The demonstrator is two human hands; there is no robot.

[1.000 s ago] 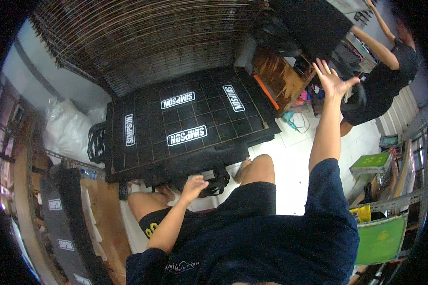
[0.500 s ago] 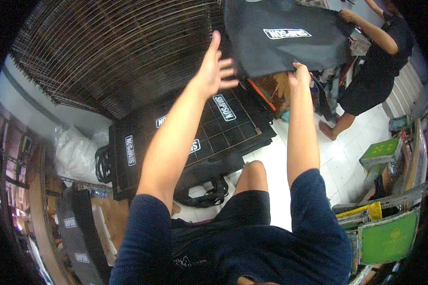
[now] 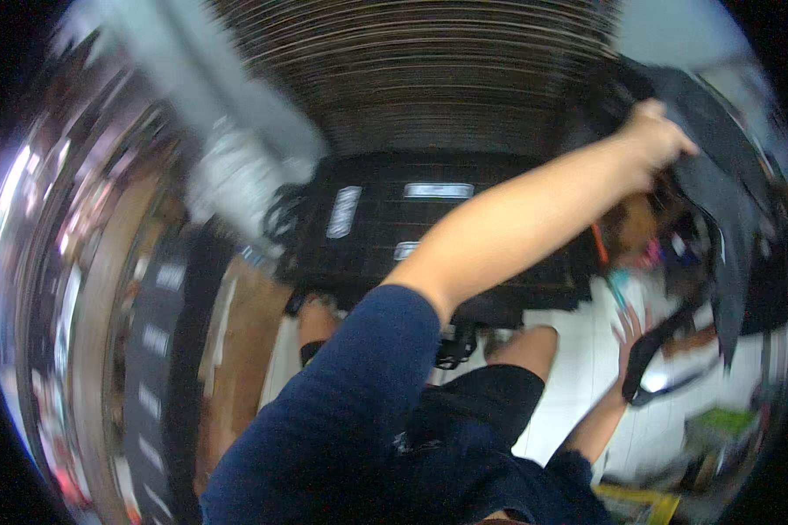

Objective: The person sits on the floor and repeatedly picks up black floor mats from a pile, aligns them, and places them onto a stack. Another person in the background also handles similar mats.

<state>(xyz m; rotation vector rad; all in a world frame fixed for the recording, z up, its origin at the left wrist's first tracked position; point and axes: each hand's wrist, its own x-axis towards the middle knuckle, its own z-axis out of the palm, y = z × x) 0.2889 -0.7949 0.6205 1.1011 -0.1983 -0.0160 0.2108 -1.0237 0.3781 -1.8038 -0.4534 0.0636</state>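
My left hand [image 3: 655,144] is stretched far out to the right, its fingers closed on the edge of a black fabric panel [image 3: 718,197]. The panel hangs in folds, and a black strap loop [image 3: 643,367] dangles below it. Lower down, my right hand [image 3: 630,337] is open with fingers spread, beside that strap and holding nothing. Left of my hands, black fabric pieces with white printed patches [image 3: 381,219] lie on a dark wire grid, partly hidden by my left forearm. Motion blurs much of the view.
A tall rack of stacked wire shelves [image 3: 429,79] rises ahead. Clear plastic wrapping [image 3: 236,175] is left of it. Black printed pieces [image 3: 158,350] lie at the lower left beside a brown board [image 3: 249,350]. Green and yellow frames [image 3: 718,424] stand at the lower right, over white floor tiles [image 3: 569,350].
My view has swung left. My left hand, open before, now grips the fabric panel; my right hand has let go of it and dropped lower. The other person is no longer clearly seen.
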